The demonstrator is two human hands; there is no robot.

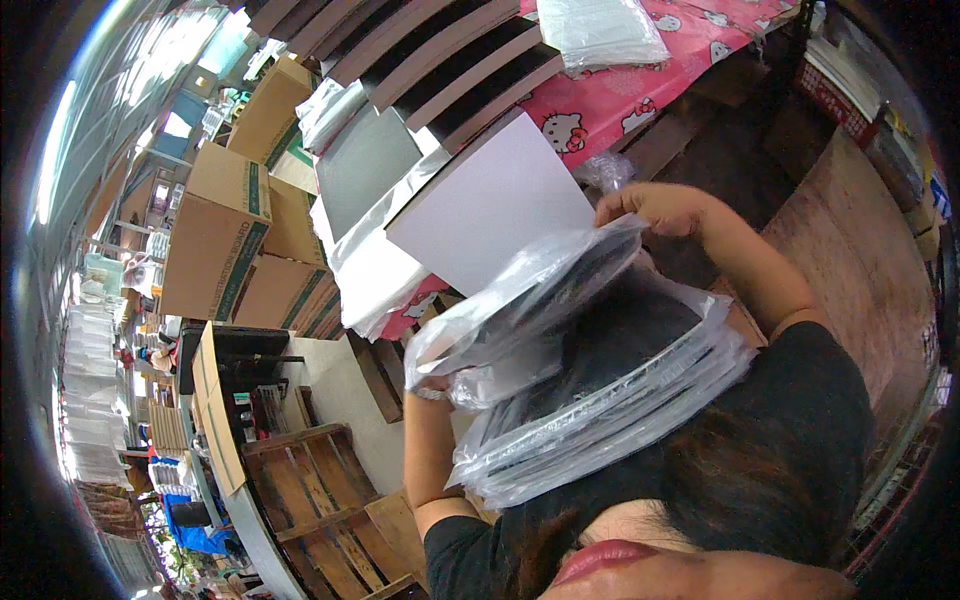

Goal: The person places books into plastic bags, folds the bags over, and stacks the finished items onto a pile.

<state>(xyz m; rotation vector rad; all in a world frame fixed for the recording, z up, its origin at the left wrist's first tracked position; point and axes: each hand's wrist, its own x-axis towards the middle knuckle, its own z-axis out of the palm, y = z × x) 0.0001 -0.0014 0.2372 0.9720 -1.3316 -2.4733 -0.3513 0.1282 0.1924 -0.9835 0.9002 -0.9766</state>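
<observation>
A clear plastic bag [530, 285] is stretched between my two hands in front of my chest, its edge lifted and crinkled. My right hand [655, 210] pinches the bag's upper right corner with curled fingers. At its left end, my left hand [432, 378] is closed on the plastic, partly covered by it. A pile of similar clear bags [610, 425] lies against my body, just below the held one. Beyond the bag is a flat white board [490, 205], close to the lifted edge but not clearly touching it.
Black boards with pinkish edges [450, 75] stand stacked over a pink printed tablecloth [600, 110]. More clear plastic [600, 35] lies on the cloth. Cardboard cartons [215, 235] are piled at left, above a wooden pallet [315, 490]. A brown panel [830, 270] is at right.
</observation>
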